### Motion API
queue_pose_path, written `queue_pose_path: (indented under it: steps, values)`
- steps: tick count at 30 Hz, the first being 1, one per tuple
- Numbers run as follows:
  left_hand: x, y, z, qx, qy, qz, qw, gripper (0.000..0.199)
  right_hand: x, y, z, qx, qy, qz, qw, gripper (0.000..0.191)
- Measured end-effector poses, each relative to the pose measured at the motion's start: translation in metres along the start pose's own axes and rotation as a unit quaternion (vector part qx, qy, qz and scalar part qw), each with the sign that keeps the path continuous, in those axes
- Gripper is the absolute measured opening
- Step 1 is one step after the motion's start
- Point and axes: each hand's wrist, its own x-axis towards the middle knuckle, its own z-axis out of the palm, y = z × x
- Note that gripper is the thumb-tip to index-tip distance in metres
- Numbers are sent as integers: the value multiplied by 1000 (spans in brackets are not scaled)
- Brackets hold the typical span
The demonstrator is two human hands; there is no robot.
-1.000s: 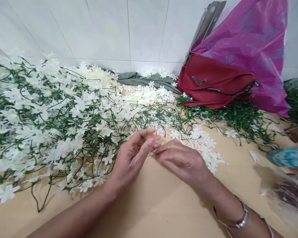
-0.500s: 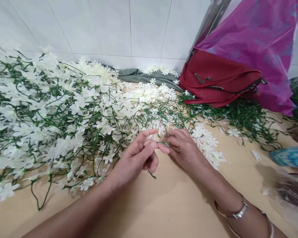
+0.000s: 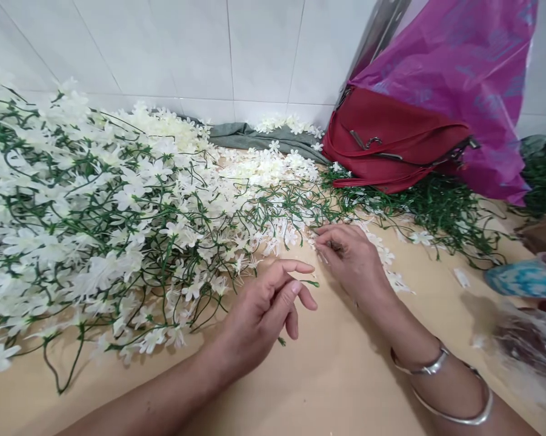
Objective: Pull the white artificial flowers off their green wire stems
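My left hand (image 3: 273,303) is closed on a thin green artificial flower stem (image 3: 312,283). One tip of the stem sticks out past the thumb, and another green end shows below the fingers. Just beyond it, my right hand (image 3: 352,254) reaches down at the edge of the loose white flower parts (image 3: 384,254). Its thumb and fingertips are pinched together, and what is between them is too small to make out. Left of both hands spreads a big heap of white artificial flowers (image 3: 86,224) on green stems.
Bare green stems (image 3: 295,200) and cream petals (image 3: 263,166) lie along the back. A red bag (image 3: 391,139) and a purple plastic bag (image 3: 463,72) stand against the tiled wall. On the right are a blue patterned object (image 3: 518,278) and a clear plastic bag (image 3: 531,345).
My hands have moved apart. The left has drawn back toward me with the stem, while the right has gone to the white pieces and pinches there.
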Motion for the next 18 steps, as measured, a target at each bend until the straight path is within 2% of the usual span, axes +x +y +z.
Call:
queue_pose_path:
  steps: [4, 8, 11, 15, 18]
  values:
    - [0, 2, 1, 16, 20, 35, 999, 31, 1, -3, -5, -25, -16, -1, 1000, 20]
    - [3, 4, -2, 25, 86, 43, 995, 27, 2, -9, -8, -6, 18, 24, 1000, 20]
    - [2, 9, 0, 2, 132, 28, 991, 23, 3, -9, -6, 26, 2, -8, 1000, 20]
    - [-1, 19, 8, -39, 121, 4, 992, 27, 4, -6, -4, 28, -51, -25, 998, 24]
    - [-1, 18, 12, -42, 102, 1, 994, 28, 4, -9, -6, 29, -4, 3, 1000, 21]
